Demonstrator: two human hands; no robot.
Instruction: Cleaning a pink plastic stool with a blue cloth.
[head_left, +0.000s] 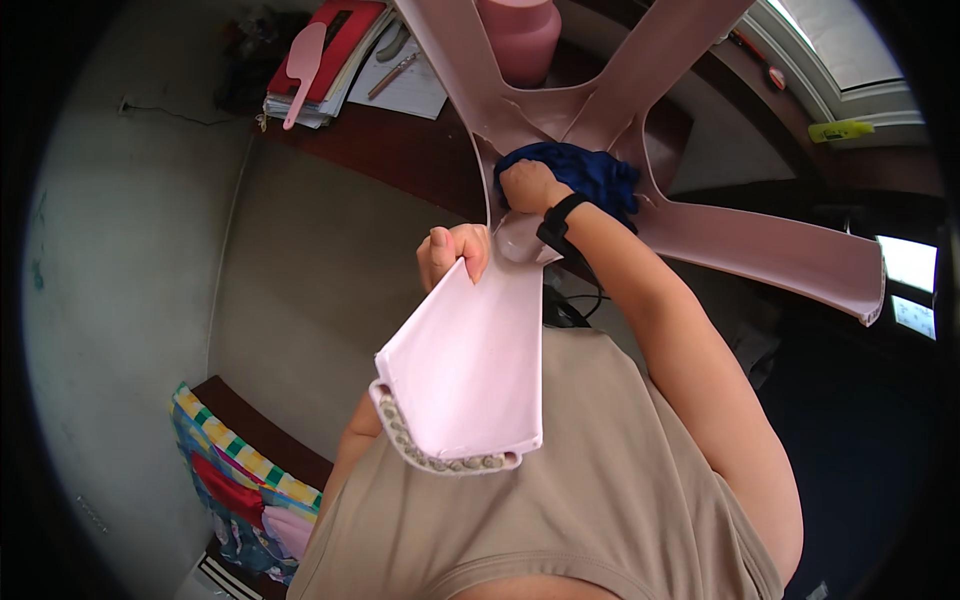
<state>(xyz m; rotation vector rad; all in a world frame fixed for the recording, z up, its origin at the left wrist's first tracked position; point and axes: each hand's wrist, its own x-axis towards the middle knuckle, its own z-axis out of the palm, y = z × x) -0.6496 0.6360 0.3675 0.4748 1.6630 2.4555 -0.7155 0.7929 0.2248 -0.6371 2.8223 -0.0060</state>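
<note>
A pink plastic stool is turned with its legs spread outward, one leg pointing down toward my chest. Along that leg's foot runs a rim of grey, studded pads. My left hand grips the side edge of this leg, near where it joins the body. Bunched under my right hand is a dark blue cloth, pressed against the stool's hollow middle. A black band circles my right wrist. The fingers of my right hand are curled and partly hidden by the back of the hand.
Behind the stool, a dark red desk holds a red folder on papers, a pink paddle-shaped object and a pen. A pink container shows between two legs. A yellow highlighter lies right; colourful fabric hangs lower left.
</note>
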